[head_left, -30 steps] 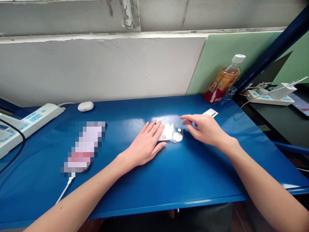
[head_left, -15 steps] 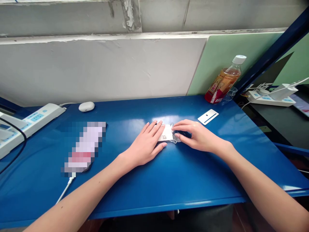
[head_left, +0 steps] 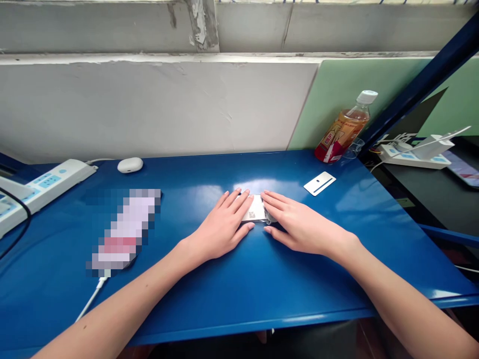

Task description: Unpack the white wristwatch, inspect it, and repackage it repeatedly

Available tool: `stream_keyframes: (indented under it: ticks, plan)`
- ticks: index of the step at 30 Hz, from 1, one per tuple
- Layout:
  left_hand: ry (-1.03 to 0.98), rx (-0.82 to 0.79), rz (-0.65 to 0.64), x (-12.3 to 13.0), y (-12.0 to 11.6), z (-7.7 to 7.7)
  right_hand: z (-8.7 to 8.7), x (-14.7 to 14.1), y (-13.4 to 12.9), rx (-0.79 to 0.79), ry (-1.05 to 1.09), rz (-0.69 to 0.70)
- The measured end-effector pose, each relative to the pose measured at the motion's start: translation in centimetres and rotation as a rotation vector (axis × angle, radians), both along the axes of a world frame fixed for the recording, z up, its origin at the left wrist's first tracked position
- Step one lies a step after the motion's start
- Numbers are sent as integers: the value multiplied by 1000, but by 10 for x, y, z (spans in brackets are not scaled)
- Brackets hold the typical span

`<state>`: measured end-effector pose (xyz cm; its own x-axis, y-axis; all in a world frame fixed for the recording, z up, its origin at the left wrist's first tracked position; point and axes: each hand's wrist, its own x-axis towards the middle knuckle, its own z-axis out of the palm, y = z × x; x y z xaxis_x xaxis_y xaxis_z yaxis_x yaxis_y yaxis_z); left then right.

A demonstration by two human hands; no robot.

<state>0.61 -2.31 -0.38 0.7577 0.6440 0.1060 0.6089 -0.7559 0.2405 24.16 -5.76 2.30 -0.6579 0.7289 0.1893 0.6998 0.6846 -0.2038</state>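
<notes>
A small white card with a printed code (head_left: 255, 208), in what looks like a clear plastic sleeve, lies flat on the blue desk between my hands. My left hand (head_left: 226, 222) rests open over its left part, fingers stretched out and thumb toward me. Over the right end, where some crumpled clear plastic shows, lies my right hand (head_left: 299, 219), its fingers straight and flat. The fingers hide both ends of the card.
A white card with a dark stripe (head_left: 320, 183) and a drink bottle (head_left: 342, 130) are to the right. Leftward are a blurred-out phone (head_left: 125, 224) on a white cable, a white earbud case (head_left: 130, 165) and a power strip (head_left: 48, 187). A wall borders the desk's back.
My right hand has gone from curled fingers at the sleeve's right end to lying flat over it. My left hand stays on the card. The whole view has shifted slightly.
</notes>
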Motion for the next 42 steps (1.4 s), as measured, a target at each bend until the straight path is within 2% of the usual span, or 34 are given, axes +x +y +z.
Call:
stream_keyframes:
  ticks: [14, 17, 22, 24, 30, 38, 42]
  plan:
    - [22, -8, 14, 1, -1, 1, -8, -16, -4, 148, -48, -19]
    - [1, -13, 15, 1, 0, -1, -10, -16, 2, 126, 41, -38]
    - [-64, -40, 10, -2, 1, -4, -17, -6, 15, 84, 236, -151]
    - [-133, -60, 22, -3, 1, -4, -18, 0, 20, 72, 233, -163]
    - [-301, -136, 92, -8, 6, 0, -12, 16, 26, -71, 149, -63]
    - [-90, -156, 149, -19, 16, 7, -6, 30, 31, -110, 106, -100]
    - [-67, -190, 181, -19, 16, 12, -5, 32, 31, -138, 105, -109]
